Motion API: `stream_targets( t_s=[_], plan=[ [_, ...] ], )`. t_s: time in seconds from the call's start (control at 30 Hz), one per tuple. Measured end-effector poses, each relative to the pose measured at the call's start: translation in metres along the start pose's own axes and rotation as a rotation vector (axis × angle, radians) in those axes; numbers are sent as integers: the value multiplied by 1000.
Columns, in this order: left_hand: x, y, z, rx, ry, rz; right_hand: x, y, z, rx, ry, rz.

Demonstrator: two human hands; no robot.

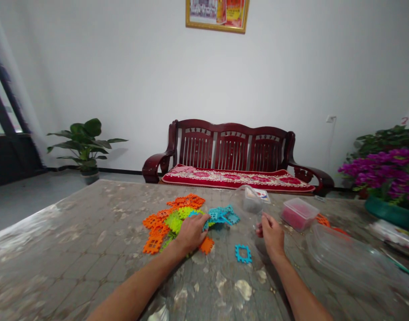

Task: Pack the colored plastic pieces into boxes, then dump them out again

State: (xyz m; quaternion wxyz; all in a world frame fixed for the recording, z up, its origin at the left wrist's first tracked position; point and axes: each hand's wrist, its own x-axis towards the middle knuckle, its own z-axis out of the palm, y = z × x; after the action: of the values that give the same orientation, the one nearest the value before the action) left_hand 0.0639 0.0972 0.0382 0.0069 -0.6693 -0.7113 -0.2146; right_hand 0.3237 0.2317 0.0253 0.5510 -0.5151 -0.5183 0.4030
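My left hand (192,230) reaches onto a pile of interlocking plastic pieces, with its fingers curled down around a blue piece (205,226) that is partly hidden. Yellow-green pieces (173,222) and orange pieces (153,243) overlap to the left of this hand. More blue pieces (222,215) lie just beyond its fingertips. My right hand (271,234) is closed, pinching the edge of a clear plastic bag (246,205) that bulges up from the table. Between my forearms a single blue square frame piece (243,253) lies flat.
Right of my right hand stands a clear tub (300,214) with pink-red contents. Beside it are orange pieces (322,219) and a large clear plastic container (349,254). Purple flowers (388,171) in a green pot sit at the far right. A wooden bench (233,149) stands behind the table (74,249).
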Motion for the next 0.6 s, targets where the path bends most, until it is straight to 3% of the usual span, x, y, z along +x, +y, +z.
stream_targets(
  t_s=[0.2, 0.33, 0.47, 0.6],
  plan=[
    [18, -14, -14, -98, 101, -208, 4, 6, -8, 14, -1, 2],
    [24, -21, -20, -157, 167, -258, 10, 10, -17, -128, -26, -35],
    [21, -8, -22, -267, 227, -213, 12, 10, -19, -243, -125, -69],
    [19, 18, -12, -440, 160, -167, 3, 5, -13, -249, -211, -56]
  ],
)
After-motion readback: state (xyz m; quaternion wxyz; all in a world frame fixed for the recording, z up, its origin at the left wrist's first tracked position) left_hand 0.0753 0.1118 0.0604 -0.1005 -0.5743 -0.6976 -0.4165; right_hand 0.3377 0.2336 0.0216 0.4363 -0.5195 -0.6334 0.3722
